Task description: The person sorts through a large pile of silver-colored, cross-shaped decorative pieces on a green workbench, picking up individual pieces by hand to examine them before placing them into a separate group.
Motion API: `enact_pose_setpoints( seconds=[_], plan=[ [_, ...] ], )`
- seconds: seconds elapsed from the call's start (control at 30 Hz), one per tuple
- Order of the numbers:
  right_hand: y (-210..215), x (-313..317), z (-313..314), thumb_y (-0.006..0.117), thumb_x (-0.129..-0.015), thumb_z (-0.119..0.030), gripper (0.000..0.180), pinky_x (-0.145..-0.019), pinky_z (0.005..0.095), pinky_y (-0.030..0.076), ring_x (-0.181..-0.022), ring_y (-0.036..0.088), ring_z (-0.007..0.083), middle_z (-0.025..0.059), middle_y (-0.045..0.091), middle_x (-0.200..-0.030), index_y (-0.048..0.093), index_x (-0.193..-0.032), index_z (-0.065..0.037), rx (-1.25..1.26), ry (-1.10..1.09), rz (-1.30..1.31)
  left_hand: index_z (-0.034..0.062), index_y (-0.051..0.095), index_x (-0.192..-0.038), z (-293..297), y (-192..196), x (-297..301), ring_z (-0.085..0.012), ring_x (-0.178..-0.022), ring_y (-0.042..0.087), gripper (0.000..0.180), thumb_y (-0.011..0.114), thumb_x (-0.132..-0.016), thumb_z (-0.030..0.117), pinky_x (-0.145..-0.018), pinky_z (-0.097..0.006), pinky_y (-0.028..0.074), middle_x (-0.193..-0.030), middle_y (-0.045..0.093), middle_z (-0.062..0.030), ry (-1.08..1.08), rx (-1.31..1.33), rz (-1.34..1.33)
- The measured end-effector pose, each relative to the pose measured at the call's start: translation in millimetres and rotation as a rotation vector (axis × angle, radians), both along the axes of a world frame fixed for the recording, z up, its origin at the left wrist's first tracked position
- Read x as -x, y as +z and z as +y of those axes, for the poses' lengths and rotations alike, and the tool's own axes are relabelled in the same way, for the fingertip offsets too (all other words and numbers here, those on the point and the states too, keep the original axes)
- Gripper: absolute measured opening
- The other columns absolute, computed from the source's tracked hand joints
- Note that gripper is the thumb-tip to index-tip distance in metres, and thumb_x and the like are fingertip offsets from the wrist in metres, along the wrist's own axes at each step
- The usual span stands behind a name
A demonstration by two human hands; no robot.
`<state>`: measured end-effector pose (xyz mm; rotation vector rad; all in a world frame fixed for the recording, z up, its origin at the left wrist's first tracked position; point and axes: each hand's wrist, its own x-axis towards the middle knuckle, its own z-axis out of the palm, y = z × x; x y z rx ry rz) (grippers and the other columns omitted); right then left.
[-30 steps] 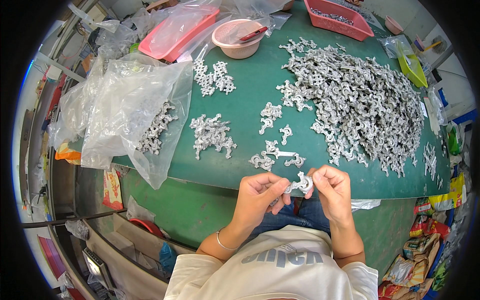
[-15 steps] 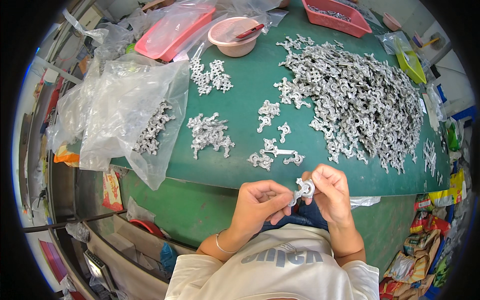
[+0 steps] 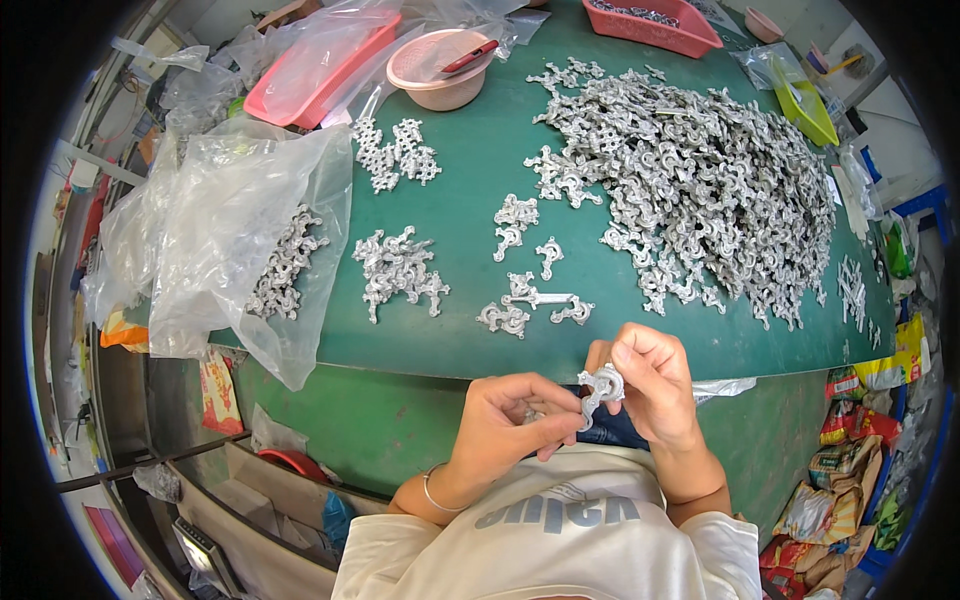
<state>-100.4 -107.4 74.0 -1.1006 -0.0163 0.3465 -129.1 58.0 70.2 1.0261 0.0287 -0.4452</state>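
A small silver-grey cast metal part [image 3: 601, 388] with a ring-shaped end is held in front of my body, just off the table's near edge. The fingers of my right hand [image 3: 655, 385] pinch its ring end. My left hand [image 3: 518, 420] is closed at its lower end, thumb against fingers; a bit of grey metal shows inside the curled fingers, too hidden to name. Nearest on the table are a few similar metal parts [image 3: 503, 319] and a straight bar-like piece [image 3: 540, 298]. A large heap of the same castings [image 3: 700, 180] lies to the right.
Smaller clusters of castings [image 3: 398, 270] lie left of centre on the green table [image 3: 460, 230]. Clear plastic bags [image 3: 230, 220] cover the left side, some castings under them. A pink bowl [image 3: 440, 85] with a red phone, pink trays [image 3: 655, 30] and a yellow-green tray [image 3: 805, 110] stand farther back.
The view has shifted slightly, so the table's things appear farther left. The metal part has turned a little between my hands, which stay in nearly the same place.
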Motion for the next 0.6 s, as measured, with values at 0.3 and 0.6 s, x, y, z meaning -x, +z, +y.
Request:
enact_pose_setpoints(
  seconds=[0.3,0.6],
  plan=[
    [2.1,1.0,-0.2,0.047,-0.089,-0.017,0.03,-0.047,0.026,0.031,-0.051,0.04,0.014,0.0061,0.044,-0.049,0.041,-0.062,-0.005,0.066,0.01,-0.061,-0.0076,0.061,-0.084,0.0,-1.1,1.9,-0.011,-0.059,0.058,0.011,0.064,-0.073,-0.006,-0.044,-0.019,0.043,-0.072,0.062,-0.0119,-0.006,-0.013,-0.063],
    [3.5,2.1,0.2,0.046,-0.089,-0.016,0.03,-0.049,0.0267,0.032,-0.052,0.04,0.0148,0.0068,0.044,-0.049,0.041,-0.062,-0.005,0.076,-0.003,-0.087,-0.0076,0.061,-0.085,1.9,-3.7,1.8,-0.0115,-0.061,0.06,0.012,0.064,-0.074,-0.004,-0.045,-0.018,0.044,-0.075,0.063,-0.0121,-0.026,-0.017,-0.096]
  ],
)
